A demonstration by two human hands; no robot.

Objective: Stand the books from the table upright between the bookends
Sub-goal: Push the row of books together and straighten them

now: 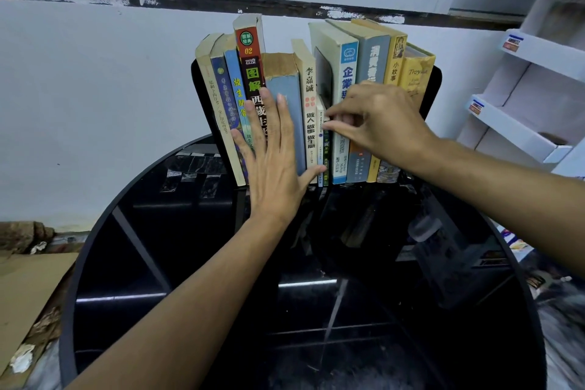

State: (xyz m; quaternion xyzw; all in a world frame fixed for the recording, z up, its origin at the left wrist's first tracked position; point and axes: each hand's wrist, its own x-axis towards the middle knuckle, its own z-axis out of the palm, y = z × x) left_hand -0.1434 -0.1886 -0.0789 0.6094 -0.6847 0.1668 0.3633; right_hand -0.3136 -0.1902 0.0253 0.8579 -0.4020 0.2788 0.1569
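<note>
1. Dim, cool indoor light; the wall [95, 89] reads bluish.
2. The glossy black table [221, 310] mirrors thin bright strips of light near its middle and left edge.
3. Wide-angle bending curves the outer edges.
4. Bottom-right corner is smeared with blur.

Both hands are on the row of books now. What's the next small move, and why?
Probably push the thin books the rest of the way into the gap with the right hand. Its fingertips pinch them in the middle of the row, and they sit lower than their neighbours. The left hand lies flat against the left group's spines, apparently bracing them. No books lie on the black table.
</note>
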